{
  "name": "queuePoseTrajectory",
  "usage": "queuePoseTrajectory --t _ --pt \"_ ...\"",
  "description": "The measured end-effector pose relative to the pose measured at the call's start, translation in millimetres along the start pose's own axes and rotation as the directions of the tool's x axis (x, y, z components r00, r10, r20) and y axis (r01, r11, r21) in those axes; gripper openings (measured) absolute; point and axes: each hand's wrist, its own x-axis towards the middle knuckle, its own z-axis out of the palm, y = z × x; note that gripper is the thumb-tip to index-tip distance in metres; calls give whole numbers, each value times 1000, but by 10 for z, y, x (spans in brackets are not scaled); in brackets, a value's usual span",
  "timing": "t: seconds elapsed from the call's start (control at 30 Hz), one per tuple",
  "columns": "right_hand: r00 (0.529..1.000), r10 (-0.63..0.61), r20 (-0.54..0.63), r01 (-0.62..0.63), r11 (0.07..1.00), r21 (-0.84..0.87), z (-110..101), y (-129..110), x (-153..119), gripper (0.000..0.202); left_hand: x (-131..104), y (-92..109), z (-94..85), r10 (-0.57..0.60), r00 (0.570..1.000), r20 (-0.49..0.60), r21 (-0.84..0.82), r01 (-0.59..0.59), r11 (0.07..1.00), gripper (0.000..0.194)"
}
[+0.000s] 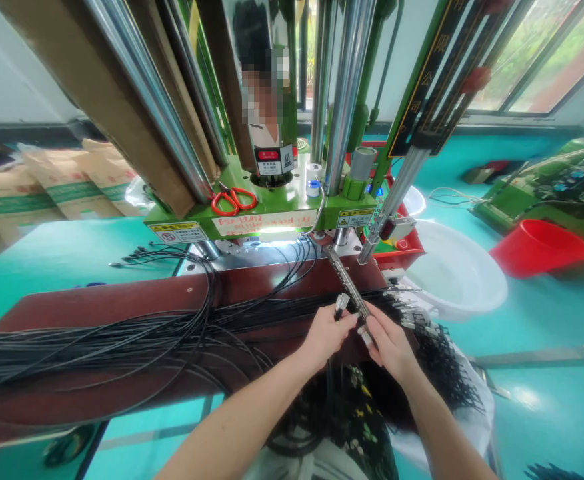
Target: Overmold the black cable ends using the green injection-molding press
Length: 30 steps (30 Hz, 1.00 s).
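Leftmost, a bundle of black cables (97, 347) lies along a brown table (97, 305), some strands looping up toward the machine. Scissors with red handles (235, 200) rest on the green machine (292, 193). At centre, the left hand (328, 333) is nearly closed, its curled fingers gripping a silver plug (341, 305), with thumb and fingertip reaching to the metal bar; whether they press on it cannot be told. This bar (348, 280) slants from the machine's front edge down between the hands. The right hand (391, 341) pinches its near end, fingers closed around it; a small pale piece (366, 335) shows beneath. Good handling probably calls for a steady right-hand grip, a level bar, and light left-hand pressure close to the plug, avoiding any tug on its cable. Rightmost, more cable ends (442, 360) lie heaped beside a white basin (465, 303).
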Motion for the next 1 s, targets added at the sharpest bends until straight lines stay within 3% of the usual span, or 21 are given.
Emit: queuePoseTrajectory --t 0.13,0.2,0.27,0.4,0.5,0.73,0.87,1.0 --pt "997 27 -67 -16 989 149 10 13 -12 51 68 -37 -50 213 966 -149 41 -209 977 28" --pt "997 36 -66 -22 979 202 -5 19 -17 51 98 -41 -79 251 941 -226 20 -254 967 25" --pt "998 46 -49 -34 975 221 -20 11 -17 52 112 -37 -101 229 952 -205 12 -231 973 24" --pt "999 47 -12 -45 984 172 -15 -38 -12 53 105 -11 -109 152 987 -54 56 -149 987 29" --pt "999 37 -15 -35 990 139 -3 -64 -15 54 101 22 -108 115 993 -23 54 -114 992 31" --pt "998 57 39 -60 996 68 -39 -24 -9 58 76 56 -144 64 997 -39 45 -62 997 31" --pt "994 60 86 -53 995 -82 -42 -8 -3 58 57 -9 -165 110 991 -81 73 -104 992 32" --pt "995 93 23 -92 995 -26 -7 -40 -22 57 64 -36 -194 207 971 -116 115 -194 974 31"
